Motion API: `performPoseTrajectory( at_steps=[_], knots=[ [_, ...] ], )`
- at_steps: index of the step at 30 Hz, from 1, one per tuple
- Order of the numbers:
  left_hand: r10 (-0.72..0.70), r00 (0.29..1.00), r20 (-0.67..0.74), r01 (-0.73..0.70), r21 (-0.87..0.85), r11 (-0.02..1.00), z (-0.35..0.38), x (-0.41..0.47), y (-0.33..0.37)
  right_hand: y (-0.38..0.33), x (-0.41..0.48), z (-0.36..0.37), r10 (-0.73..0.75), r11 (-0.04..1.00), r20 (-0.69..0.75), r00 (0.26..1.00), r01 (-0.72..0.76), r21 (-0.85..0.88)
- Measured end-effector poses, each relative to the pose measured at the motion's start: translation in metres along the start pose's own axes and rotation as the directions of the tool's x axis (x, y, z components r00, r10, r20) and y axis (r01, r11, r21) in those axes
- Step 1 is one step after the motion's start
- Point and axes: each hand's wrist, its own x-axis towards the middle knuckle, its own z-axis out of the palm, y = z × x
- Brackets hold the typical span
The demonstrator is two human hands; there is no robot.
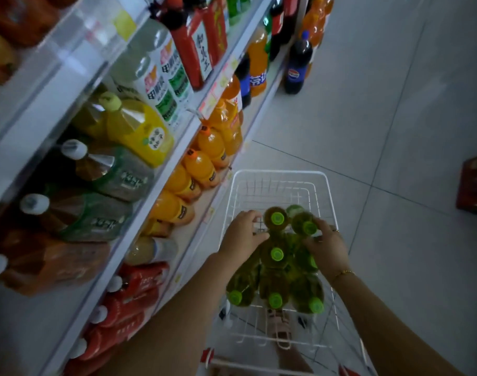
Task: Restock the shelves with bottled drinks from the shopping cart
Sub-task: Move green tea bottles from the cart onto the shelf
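A white wire shopping cart [282,176] stands on the floor below me, holding several green-capped bottles of yellow-green drink [277,278]. My left hand [241,234] curls round the far left bottle [276,219] just under its cap. My right hand [328,245] grips the far right bottle [305,225]. Both bottles are still among the others in the cart. The shelves [161,183] run along the left, packed with drinks.
The shelves carry orange drink bottles [202,164], a yellow bottle [139,131], white-capped tea bottles [96,169] and red bottles [134,291]. A dark cola bottle [297,66] stands on the floor far ahead. A red-brown box [476,183] sits at the right edge. Grey tiles stretch right.
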Motion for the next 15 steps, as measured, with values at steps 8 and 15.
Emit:
performPoseTrajectory(
  at_steps=[8, 15],
  knots=[
    [-0.038, 0.986, -0.163, 0.047, 0.054, 0.997, 0.055, 0.052, 0.010, 0.010, 0.031, 0.019, -0.117, 0.960, 0.024, 0.993, 0.119, -0.252],
    [0.007, 0.949, -0.315, -0.010, -0.010, 1.000, 0.025, 0.041, 0.020, -0.008, 0.043, 0.005, -0.132, 0.991, -0.086, 0.988, 0.128, -0.046]
  ],
)
